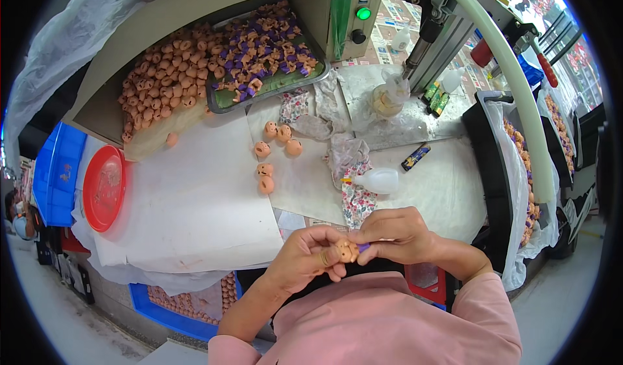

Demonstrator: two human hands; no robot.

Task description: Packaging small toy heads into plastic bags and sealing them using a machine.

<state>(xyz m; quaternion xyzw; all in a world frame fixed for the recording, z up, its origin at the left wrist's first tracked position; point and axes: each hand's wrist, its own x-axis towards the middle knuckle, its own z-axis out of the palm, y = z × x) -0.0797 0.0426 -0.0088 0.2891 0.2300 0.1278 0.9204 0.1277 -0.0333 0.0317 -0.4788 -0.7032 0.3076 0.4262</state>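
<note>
Between both hands, above the table's near edge, is a small peach plastic doll head [346, 251] with a purple part [363, 247] at its right side. My left hand [311, 255] grips the peach head with thumb and fingers. From the right, my right hand [396, 236] pinches the purple end, which its fingers partly cover. Just beyond the hands lies a floral cloth [359, 204], with a white squeeze bottle [380, 181] on its side across it. Several loose peach doll heads [293, 147] sit farther up the table.
A metal tray [272, 91] of peach-and-purple figure parts stands at the back beside a heap of heads [170, 80]. A red plate [104, 189] is at left. On the right are a press [423, 34] and a black lined bin [491, 155]. A blue crate [170, 323] sits below.
</note>
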